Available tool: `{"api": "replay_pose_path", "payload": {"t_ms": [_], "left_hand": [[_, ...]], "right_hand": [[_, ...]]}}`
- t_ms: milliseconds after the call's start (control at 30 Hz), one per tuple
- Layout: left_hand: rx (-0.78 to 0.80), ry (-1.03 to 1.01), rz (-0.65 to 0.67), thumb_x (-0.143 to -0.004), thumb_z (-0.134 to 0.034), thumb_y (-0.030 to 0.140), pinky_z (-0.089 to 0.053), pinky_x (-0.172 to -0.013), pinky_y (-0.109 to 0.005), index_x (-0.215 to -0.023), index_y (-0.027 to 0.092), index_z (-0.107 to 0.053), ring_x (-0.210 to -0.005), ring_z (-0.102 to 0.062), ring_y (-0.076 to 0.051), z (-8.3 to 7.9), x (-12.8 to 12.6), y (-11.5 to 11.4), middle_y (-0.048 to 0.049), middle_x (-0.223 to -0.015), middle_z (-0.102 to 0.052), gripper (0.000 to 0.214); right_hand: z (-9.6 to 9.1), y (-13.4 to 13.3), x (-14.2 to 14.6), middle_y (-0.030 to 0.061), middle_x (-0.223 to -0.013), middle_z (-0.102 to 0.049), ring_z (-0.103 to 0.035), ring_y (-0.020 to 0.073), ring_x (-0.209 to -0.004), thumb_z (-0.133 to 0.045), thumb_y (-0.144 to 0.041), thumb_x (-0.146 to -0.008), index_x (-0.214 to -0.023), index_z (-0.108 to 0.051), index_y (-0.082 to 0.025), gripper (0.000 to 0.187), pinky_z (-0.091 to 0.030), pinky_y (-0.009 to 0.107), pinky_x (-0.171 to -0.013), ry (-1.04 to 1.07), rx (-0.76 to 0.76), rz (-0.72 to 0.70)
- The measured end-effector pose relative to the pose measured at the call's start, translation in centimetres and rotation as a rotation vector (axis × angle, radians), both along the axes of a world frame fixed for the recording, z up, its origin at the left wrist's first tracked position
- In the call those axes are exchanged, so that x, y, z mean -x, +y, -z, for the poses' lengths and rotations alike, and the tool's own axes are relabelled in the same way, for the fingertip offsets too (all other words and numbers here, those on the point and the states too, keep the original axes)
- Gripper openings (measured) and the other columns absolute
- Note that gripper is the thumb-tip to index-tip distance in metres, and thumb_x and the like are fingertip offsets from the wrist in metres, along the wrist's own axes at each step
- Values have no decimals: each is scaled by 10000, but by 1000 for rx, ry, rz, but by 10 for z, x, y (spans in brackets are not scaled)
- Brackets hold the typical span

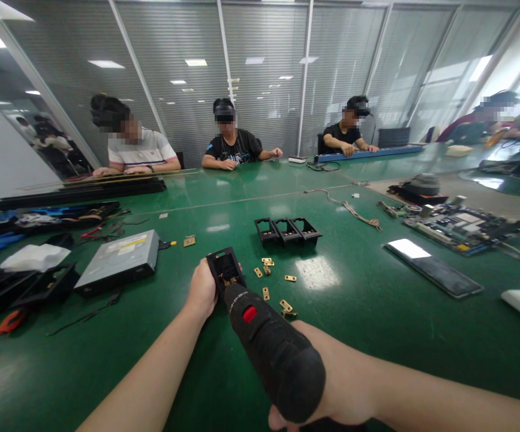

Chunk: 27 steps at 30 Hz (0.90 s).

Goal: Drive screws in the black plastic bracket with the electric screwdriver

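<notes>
Black housing (225, 264) sits in the left hand (203, 292), whose fingers clamp its outer walls over the green table (363, 336). Fingers of the right hand (334, 372) close round a power driver (271, 345) (their tips mostly hidden beneath it), its nose at the open face. The housing looks light, stiff and rather smooth; the side walls seem the safest hold. Beyond lie loose brass plates (265, 293), then three similar housings (289, 240).
</notes>
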<state>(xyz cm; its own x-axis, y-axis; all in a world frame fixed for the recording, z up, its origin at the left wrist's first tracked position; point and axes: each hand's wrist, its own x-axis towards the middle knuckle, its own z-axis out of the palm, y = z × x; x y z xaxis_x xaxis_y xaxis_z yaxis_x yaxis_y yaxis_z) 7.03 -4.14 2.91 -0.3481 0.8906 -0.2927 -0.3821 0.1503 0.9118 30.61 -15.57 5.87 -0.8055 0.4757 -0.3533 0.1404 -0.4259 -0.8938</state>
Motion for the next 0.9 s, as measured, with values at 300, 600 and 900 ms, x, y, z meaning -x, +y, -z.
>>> {"api": "replay_pose_path", "payload": {"t_ms": [300, 600, 900], "left_hand": [[-5, 44, -4, -978, -490, 369, -647, -688, -370, -961, 122, -808, -759, -809, -300, 1, -1, 0, -157, -825, -833, 402], [-27, 76, 3, -977, -496, 389, -646, -687, -376, -957, 119, -818, -765, -813, -309, 2, 1, 0, -168, -845, -839, 420], [-33, 54, -3, -983, -496, 366, -648, -711, -371, -929, 122, -824, -746, -815, -302, 2, -1, 0, -169, -829, -834, 413]], "right_hand": [[-10, -1, 1, -5, -729, -744, -687, 123, -642, -1151, -432, -429, -812, -731, -136, 641, -544, 203, -569, -38, 34, 3], [-17, -1, 0, 0, -743, -761, -698, 122, -638, -1151, -373, -402, -818, -725, -138, 641, -568, 206, -574, -50, 45, 7], [-25, -2, 3, -24, -710, -709, -682, 125, -628, -1136, -352, -454, -804, -668, -156, 616, -561, 203, -554, -26, 5, 17]]}}
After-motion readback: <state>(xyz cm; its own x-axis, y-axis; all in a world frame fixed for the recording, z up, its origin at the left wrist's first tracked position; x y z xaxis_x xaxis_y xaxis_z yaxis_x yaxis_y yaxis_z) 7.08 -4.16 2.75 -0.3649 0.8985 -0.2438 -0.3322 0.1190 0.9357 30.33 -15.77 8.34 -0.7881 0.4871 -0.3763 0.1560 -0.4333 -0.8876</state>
